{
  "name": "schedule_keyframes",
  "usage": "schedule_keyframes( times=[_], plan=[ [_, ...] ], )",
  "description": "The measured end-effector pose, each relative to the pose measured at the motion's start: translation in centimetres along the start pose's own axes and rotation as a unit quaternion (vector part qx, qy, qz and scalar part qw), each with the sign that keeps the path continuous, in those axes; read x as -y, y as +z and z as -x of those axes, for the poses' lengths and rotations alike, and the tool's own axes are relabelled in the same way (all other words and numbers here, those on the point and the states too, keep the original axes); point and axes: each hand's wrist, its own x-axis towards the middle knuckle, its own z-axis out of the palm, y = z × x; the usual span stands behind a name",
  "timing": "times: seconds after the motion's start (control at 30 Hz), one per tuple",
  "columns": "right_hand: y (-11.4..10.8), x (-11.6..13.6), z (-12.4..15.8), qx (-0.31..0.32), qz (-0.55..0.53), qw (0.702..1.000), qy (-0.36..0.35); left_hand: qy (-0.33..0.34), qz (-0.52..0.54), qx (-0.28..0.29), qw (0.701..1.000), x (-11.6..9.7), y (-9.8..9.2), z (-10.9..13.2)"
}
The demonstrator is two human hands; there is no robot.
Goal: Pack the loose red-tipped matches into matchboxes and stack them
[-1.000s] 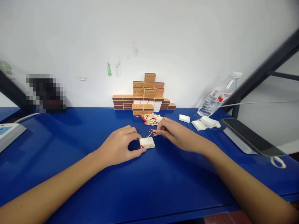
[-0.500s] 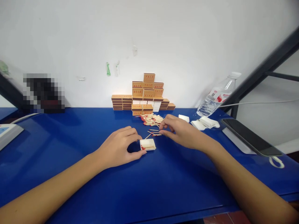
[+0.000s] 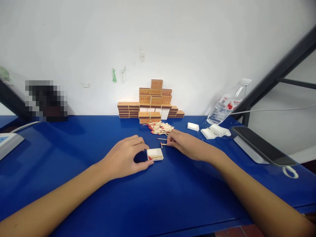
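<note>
A small white matchbox tray [image 3: 154, 151] lies on the blue table with some red-tipped matches [image 3: 155, 157] along its near side. The thumb and index finger of my left hand [image 3: 124, 158] grip its left end. To the right and a bit farther off, my right hand [image 3: 189, 144] is closed in a pinch on a few matches [image 3: 163, 144], heads pointing left. One loose match [image 3: 161, 139] lies just beyond them. Behind is a heap of matches [image 3: 160, 127], close to my right knuckles.
Stacked matchboxes [image 3: 156, 99] stand against the wall. White empty trays [image 3: 193, 126] and more white pieces [image 3: 214, 131] lie right, near a tilted water bottle [image 3: 228, 102] and a phone [image 3: 264, 144]. A white device [image 3: 11, 143] sits at far left.
My right fingers have closed on a few of the loose matches in front of the heap, gathering them together. My left hand and the tray stay nearly in place.
</note>
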Motion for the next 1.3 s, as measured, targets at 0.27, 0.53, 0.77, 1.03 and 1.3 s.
schedule_keyframes(
  times=[0.27, 0.53, 0.77, 1.03, 1.3],
  plan=[
    [-0.6, 3.1, 0.9, -0.069, -0.02, 0.997, -0.04, -0.008, -0.008, 0.004, 1.0, -0.1, 0.0, 0.0],
    [0.3, 4.3, 0.7, -0.05, 0.007, 0.996, -0.075, -0.003, -0.014, -0.019, 1.0, -0.2, 0.0, 0.0],
    [1.3, 3.0, -0.1, -0.098, 0.017, 0.995, 0.012, 0.014, 0.0, -0.002, 1.0, -0.4, -0.3, 0.0],
    [0.5, 2.0, 0.3, -0.043, 0.013, 0.999, -0.006, 0.027, 0.009, 0.017, 0.999, -0.6, -0.3, 0.0],
    [-0.3, 0.5, 0.2, -0.017, 0.005, 1.0, 0.01, 0.029, 0.002, 0.016, 0.999, -0.6, -0.3, 0.1]
  ],
)
